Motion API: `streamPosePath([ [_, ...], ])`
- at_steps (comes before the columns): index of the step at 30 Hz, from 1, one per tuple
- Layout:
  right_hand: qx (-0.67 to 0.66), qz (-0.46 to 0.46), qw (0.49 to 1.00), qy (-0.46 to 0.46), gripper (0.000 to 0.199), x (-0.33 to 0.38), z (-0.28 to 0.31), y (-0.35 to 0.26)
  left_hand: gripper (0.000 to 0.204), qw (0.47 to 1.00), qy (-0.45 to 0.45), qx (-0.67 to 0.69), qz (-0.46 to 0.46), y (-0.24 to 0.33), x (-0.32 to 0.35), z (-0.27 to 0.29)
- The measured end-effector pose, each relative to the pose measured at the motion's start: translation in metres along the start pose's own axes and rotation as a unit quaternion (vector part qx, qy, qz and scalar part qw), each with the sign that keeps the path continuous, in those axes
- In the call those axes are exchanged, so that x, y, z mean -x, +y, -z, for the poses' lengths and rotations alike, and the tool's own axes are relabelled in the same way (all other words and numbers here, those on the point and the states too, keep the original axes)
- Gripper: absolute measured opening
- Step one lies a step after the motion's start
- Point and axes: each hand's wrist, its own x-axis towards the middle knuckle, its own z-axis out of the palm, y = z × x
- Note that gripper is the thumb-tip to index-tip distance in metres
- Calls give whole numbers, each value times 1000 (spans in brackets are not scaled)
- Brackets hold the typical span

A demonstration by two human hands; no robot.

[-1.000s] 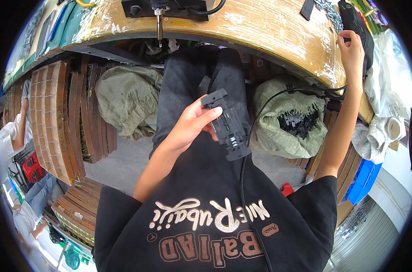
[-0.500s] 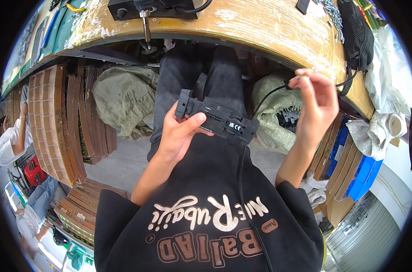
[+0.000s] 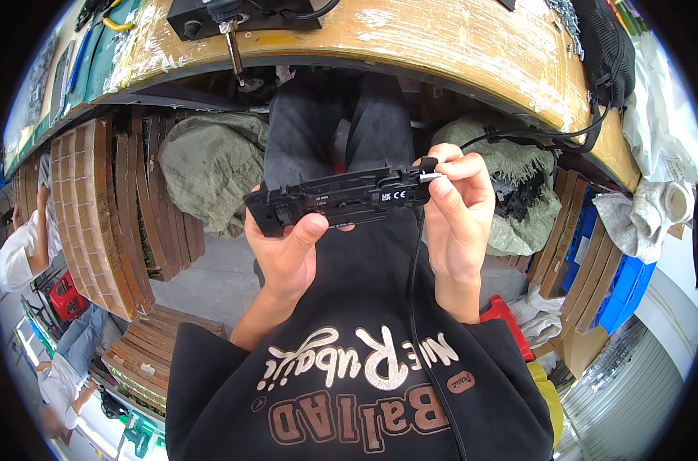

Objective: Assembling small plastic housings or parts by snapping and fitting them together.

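My left hand is closed around the left end of a long black plastic device, thumb on its lower edge. The device lies nearly level above my lap, with small white markings toward its right end. At that end, my right hand pinches a cable plug with a silvery metal tip. The tip is right at the device's end; whether it is inserted I cannot tell. From the right hand a black cable runs off to the right. Another thin black cord hangs down over my shirt.
A worn wooden workbench spans the far side, with a black box and a metal-tipped tool at its edge. Woven sacks stand beside my legs. Stacked brown trays are at left, with other people beyond.
My right hand has come left and down to the device's right end, bringing the plug. My left hand has shifted slightly left, and the device is now more level.
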Motion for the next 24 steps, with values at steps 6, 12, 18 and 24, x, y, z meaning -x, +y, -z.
streamPosePath([
  [6, 18, 16, 1000, -9, 13, -1, -3, -3, 48, 998, -9, -3, -59, -3, 6, 2],
  [12, 60, 12, 998, -9, 14, -2, -3, -5, 37, 996, -51, -35, -58, 1, -1, 10],
  [18, 115, 17, 992, -48, 14, -7, -1, -9, 38, 996, -47, -45, -58, 5, -6, 13],
  [24, 182, -6, 981, -63, 13, -6, -2, -20, 36, 991, -79, 0, -111, 4, -8, 19],
])
